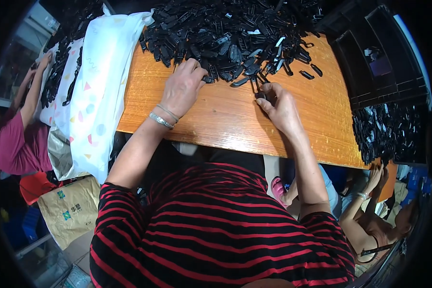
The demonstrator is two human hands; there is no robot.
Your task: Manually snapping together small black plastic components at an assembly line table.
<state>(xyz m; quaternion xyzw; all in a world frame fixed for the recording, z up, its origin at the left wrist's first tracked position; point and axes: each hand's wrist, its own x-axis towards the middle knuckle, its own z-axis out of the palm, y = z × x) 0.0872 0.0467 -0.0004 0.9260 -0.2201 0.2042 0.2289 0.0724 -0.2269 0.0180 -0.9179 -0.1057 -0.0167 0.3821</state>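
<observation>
A large heap of small, long black plastic parts covers the far side of the wooden table. Against its front edge is my left hand, back up and fingers curled, with a small black plastic part at the fingertips. My right hand pinches a black plastic part with two thin prongs between thumb and fingers, just in front of the heap. The prongs point away from me, toward the pile. What lies under my left fingers is partly hidden.
Loose black parts lie right of the heap. White patterned sheeting hangs along the left edge. At the right stand a dark bin and another pile. Co-workers' arms show at left, and a co-worker's hand at right.
</observation>
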